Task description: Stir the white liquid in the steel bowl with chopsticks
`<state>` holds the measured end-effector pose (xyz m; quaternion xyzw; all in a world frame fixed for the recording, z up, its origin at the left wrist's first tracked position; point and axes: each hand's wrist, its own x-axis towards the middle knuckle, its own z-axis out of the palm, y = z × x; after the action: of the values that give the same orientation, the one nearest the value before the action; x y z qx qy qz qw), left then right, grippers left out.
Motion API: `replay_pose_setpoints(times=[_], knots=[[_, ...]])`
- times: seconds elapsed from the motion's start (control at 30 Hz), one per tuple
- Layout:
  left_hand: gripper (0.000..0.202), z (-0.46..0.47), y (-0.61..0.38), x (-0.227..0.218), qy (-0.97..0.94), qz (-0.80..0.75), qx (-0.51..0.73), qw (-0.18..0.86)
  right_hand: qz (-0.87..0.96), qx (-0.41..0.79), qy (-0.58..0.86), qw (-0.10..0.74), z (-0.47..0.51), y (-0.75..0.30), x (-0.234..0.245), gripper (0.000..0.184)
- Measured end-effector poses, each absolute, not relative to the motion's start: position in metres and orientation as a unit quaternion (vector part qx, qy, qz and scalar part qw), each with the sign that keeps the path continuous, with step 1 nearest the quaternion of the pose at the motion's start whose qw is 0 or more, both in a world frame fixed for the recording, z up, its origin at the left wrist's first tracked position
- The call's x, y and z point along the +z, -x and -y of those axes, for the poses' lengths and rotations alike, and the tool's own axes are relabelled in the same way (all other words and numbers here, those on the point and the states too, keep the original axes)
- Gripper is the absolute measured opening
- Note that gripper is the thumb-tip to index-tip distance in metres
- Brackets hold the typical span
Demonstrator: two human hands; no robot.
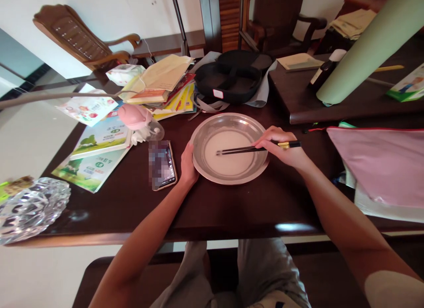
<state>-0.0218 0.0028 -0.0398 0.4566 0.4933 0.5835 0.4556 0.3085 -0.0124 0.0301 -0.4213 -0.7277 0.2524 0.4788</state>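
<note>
A round, shallow metal dish (pixel 232 177) rests on the dark table, with a whitish liquid (pixel 228 142) covering its bottom. At its left edge, my left hand (pixel 188 166) grips the rim; some of its fingers are hidden by the dish. My right hand (pixel 281 146) is closed around a pair of black chopsticks (pixel 236 150) with gold bands near their upper ends. The chopsticks reach across the dish from the right, their tips over the middle of the liquid. Whether the tips touch the liquid, I cannot tell.
A phone (pixel 163 165) lies left of the dish, near a pink-capped bottle (pixel 135 118) and booklets (pixel 96 153). Behind are stacked papers (pixel 165 78) and a black case (pixel 228 78). A glass bowl (pixel 36 206) stands far left, a pink pouch (pixel 380 162) right.
</note>
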Motion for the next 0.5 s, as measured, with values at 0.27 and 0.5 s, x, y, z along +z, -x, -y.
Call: replay_pose_setpoints(times=[0.27,0.5], knots=[[0.058,-0.003,0.020,-0.044,-0.425,-0.481,0.597,0.482,0.656,0.249,0.437,0.563,0.014,-0.326,0.037,0.058],[0.055,-0.002,0.019,-0.039,-0.439,-0.488,0.594,0.466,0.744,0.238,0.412,0.469,0.011,-0.314,0.030,0.030]])
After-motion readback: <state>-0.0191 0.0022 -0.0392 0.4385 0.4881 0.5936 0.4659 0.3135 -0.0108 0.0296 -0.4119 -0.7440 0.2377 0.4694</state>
